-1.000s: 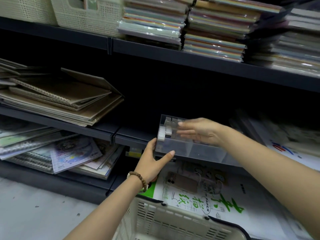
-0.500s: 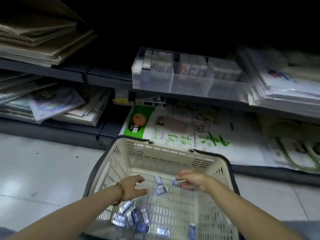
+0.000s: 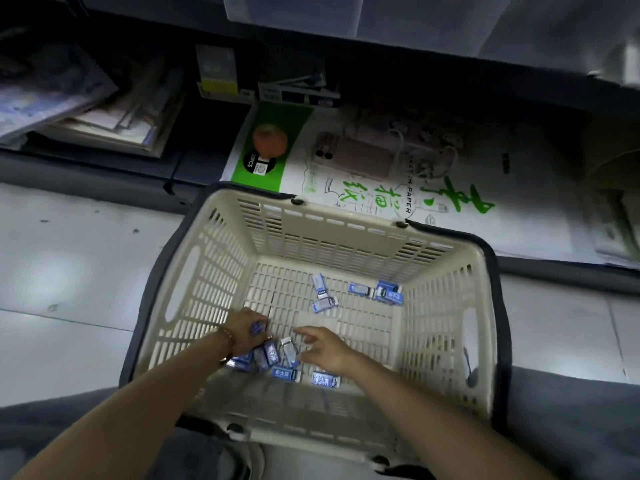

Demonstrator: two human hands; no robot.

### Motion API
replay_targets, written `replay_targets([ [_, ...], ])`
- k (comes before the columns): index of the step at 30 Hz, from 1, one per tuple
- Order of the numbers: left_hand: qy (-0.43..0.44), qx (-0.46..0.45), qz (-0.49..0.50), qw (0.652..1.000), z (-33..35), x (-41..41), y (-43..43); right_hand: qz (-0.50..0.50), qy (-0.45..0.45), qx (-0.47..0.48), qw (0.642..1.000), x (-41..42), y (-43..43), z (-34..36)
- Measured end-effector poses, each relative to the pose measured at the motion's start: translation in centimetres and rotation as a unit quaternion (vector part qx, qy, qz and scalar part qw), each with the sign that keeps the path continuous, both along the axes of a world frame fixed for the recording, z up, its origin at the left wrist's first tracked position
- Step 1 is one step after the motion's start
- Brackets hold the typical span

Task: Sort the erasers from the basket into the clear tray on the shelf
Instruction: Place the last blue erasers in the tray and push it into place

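A cream plastic basket (image 3: 204,278) with dark handles stands on the floor below me. Several small blue-and-white erasers (image 3: 389,293) lie scattered on its slotted bottom, some at the far side, a cluster near my hands. My left hand (image 3: 246,330), with a bead bracelet at the wrist, is closed on an eraser (image 3: 257,328) at the near left of the basket. My right hand (image 3: 323,346) hovers with fingers spread just right of the eraser cluster (image 3: 273,355). The clear tray (image 3: 294,12) shows only as its front wall on the shelf at the top edge.
A large sketch-paper pack (image 3: 381,181) with green lettering lies on the bottom shelf behind the basket. Stacked booklets (image 3: 86,105) fill the lower shelf at left. Price tags (image 3: 218,77) hang on the shelf edge. Pale tiled floor (image 3: 69,271) lies left of the basket.
Both hands left the tray on the shelf and dropped into the basket. The view tilted down. My left hand closed on an eraser; my right hand moved nearer, toward the cluster.
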State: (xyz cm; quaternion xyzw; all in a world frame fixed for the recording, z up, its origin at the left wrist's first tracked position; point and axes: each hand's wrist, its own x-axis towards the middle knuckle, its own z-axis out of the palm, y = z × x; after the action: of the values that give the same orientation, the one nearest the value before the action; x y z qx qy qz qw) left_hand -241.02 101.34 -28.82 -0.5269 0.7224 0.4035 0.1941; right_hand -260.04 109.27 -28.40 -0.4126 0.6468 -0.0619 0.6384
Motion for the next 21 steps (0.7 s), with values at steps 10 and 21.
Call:
replay_targets([
  [10,-0.012,-0.004,-0.039,0.999,-1.5,1.0,1.1,0.08,0.062,-0.063,0.993,0.8,0.4,-2.6],
  [21,0.054,0.024,0.038,0.998,-2.3,0.9,2.4,-0.079,-0.027,0.023,0.996,1.4,1.8,-2.9],
])
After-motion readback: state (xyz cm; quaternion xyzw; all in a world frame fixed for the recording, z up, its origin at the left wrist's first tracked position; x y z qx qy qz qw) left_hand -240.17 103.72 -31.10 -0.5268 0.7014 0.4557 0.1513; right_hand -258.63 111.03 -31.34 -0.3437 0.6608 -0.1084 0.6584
